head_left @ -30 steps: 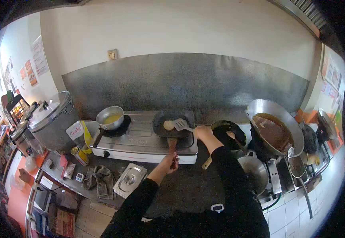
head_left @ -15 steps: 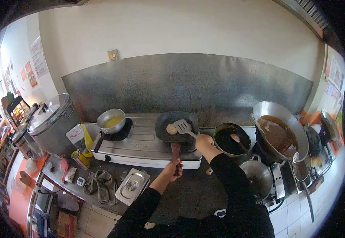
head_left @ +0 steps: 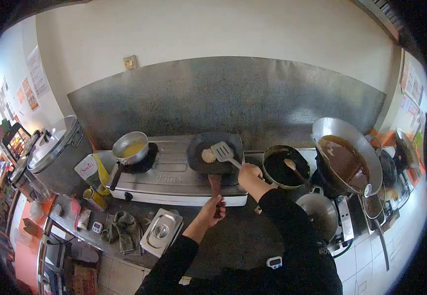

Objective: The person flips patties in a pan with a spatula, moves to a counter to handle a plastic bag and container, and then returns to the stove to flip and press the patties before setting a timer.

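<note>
My left hand (head_left: 212,211) is closed round the brown handle of a dark square frying pan (head_left: 201,166), which sits on the right side of a two-burner gas stove (head_left: 169,142). In the pan lies a small round pale patty (head_left: 208,156). With my right hand (head_left: 250,176) I grip a slotted spatula (head_left: 221,150); its blade is tilted over the pan, its edge right beside the patty. To the right of my right hand stands a dark pot (head_left: 267,169) with a wooden spoon (head_left: 292,166) in it.
A small saucepan (head_left: 120,147) of yellow liquid occupies the left burner. At right stands a large wok (head_left: 321,129) of brown liquid. A lidded steel container (head_left: 161,231), a cloth (head_left: 126,231) and a big lidded pot (head_left: 58,162) are to the left.
The whole view has shifted slightly. My left hand keeps its hold on the pan handle, and the spatula blade stays beside the patty in my right hand's grip.
</note>
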Demonstrator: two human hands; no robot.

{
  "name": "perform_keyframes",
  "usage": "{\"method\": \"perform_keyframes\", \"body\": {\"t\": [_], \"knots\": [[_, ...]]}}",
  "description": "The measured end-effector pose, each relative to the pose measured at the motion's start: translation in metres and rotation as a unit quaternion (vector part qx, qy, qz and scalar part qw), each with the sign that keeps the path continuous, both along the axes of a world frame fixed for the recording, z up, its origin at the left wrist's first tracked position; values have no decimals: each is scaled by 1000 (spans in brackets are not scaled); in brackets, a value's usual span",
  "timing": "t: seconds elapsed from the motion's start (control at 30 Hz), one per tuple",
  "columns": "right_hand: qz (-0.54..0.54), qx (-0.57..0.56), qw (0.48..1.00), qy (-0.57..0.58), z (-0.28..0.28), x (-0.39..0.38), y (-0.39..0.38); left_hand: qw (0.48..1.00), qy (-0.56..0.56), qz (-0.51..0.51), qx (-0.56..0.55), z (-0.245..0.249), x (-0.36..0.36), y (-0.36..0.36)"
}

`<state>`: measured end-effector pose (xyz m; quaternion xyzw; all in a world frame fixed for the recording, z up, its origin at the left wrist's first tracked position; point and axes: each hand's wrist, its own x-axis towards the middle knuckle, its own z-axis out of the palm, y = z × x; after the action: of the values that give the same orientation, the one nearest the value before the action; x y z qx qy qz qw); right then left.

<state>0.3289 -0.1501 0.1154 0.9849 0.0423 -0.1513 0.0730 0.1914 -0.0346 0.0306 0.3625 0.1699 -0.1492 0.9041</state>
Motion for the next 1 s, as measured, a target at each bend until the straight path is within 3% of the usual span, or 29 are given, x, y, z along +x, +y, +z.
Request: {"method": "perform_keyframes", "body": {"t": [0.17,1.0], "knots": [[-9,8,999,-40,-5,-2,-1,999,12,-6,-29,3,1,1],[-35,10,999,-14,4,-4,4,999,-11,-20,-36,-8,5,5]]}}
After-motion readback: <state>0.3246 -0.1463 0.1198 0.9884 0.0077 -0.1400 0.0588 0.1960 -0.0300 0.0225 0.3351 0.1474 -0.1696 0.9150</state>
